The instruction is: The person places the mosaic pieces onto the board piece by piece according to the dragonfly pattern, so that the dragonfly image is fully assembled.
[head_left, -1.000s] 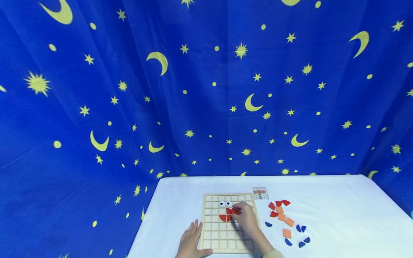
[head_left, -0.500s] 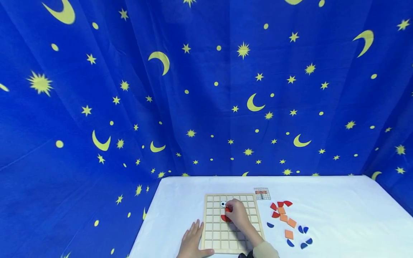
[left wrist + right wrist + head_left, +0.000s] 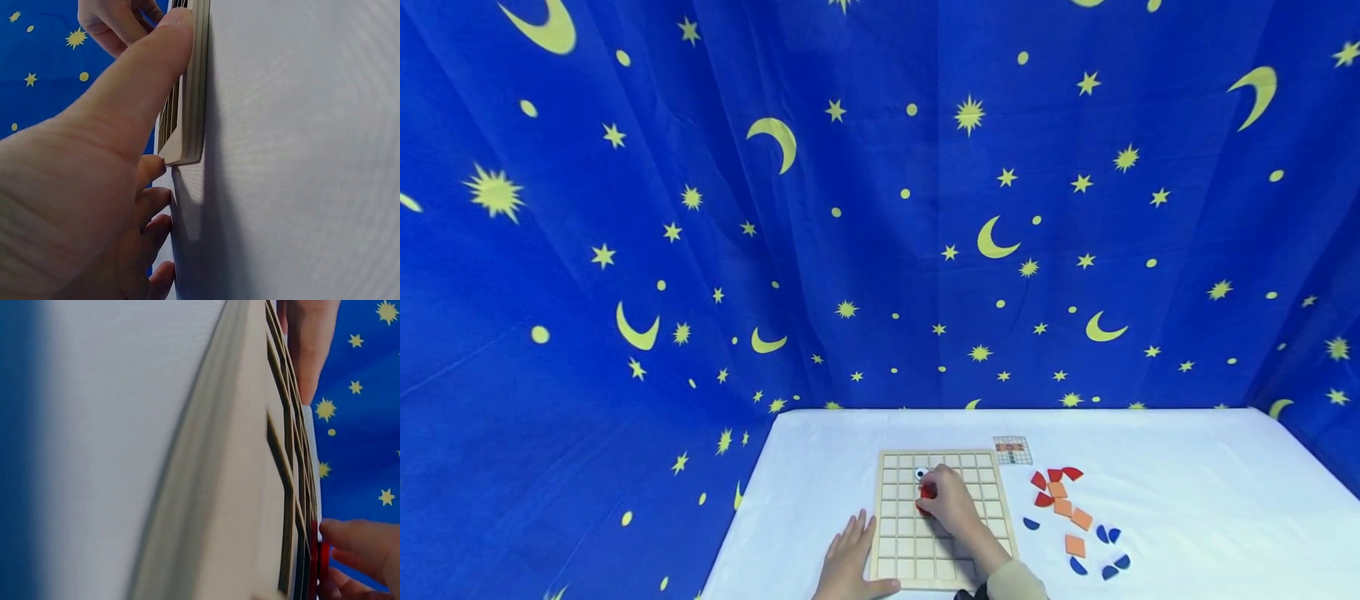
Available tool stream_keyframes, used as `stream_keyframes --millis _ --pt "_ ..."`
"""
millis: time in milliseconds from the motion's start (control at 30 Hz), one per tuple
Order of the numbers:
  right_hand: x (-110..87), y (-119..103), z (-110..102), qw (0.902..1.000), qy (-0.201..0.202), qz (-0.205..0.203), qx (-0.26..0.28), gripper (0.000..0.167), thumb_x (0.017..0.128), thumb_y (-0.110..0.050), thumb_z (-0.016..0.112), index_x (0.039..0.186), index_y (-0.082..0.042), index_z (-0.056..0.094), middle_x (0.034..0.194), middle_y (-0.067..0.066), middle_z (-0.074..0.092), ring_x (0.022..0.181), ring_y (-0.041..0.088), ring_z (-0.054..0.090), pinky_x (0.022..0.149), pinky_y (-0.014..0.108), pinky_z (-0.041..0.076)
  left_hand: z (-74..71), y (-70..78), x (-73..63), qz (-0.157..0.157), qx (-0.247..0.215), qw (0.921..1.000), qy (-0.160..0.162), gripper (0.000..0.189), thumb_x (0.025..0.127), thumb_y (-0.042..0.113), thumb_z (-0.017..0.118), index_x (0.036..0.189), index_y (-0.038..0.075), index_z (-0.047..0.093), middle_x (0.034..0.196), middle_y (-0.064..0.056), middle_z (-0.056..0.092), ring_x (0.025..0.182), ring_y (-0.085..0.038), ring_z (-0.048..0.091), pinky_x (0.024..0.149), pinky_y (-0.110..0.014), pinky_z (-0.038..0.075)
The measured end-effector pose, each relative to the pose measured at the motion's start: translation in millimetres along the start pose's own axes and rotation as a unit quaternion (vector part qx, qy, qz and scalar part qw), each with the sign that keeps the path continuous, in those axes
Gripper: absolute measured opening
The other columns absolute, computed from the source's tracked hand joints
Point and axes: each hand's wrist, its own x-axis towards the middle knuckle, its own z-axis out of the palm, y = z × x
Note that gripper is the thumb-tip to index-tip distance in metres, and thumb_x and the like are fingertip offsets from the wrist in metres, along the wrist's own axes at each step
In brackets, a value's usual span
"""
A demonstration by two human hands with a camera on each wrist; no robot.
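Note:
My left hand lies flat at the near left corner of the wooden grid board, fingers spread on the cloth. In the left wrist view its thumb rests on the board's frame. My right hand reaches over the upper middle of the board, pinching a red tile between thumb and fingertips, close over the cells. Other red tiles on the board are mostly covered by that hand. One white eye disc with a black dot shows just beyond the fingertips.
Right of the board lie loose red quarter-circle tiles, orange square tiles and blue half-round tiles, several in all. A small pattern card sits by the board's far right corner. A blue starry curtain surrounds the white table.
My right hand has shifted left over the red tiles, covering the second eye disc and most of the red pieces. My left hand has stayed at the board's edge.

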Motion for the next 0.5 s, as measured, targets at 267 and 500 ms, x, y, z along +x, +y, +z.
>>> stream_keyframes --millis 267,500 --pt "-3.5 9.7 -5.4 0.9991 -0.015 -0.024 0.032 0.026 0.070 0.002 0.076 0.095 0.001 0.071 0.085 0.004 0.062 0.074 0.011 0.058 0.064 0.021 0.050 -2.1 2.5 0.2 -0.012 -0.008 0.9999 -0.004 0.100 0.070 0.046 0.080 0.142 -0.007 0.035 0.150 -0.029 0.030 0.138 -0.051 0.026 0.110 -0.066 0.022" --pt "-2.1 8.6 -3.8 0.9994 -0.020 -0.025 0.015 0.023 0.074 -0.002 0.075 0.096 0.000 0.071 0.080 0.002 0.061 0.068 0.006 0.052 0.058 0.018 0.044 0.1 1.3 3.0 -0.018 -0.005 0.9997 -0.015 0.100 0.071 0.047 0.079 0.143 -0.007 0.034 0.151 -0.028 0.029 0.139 -0.051 0.025 0.110 -0.066 0.022"
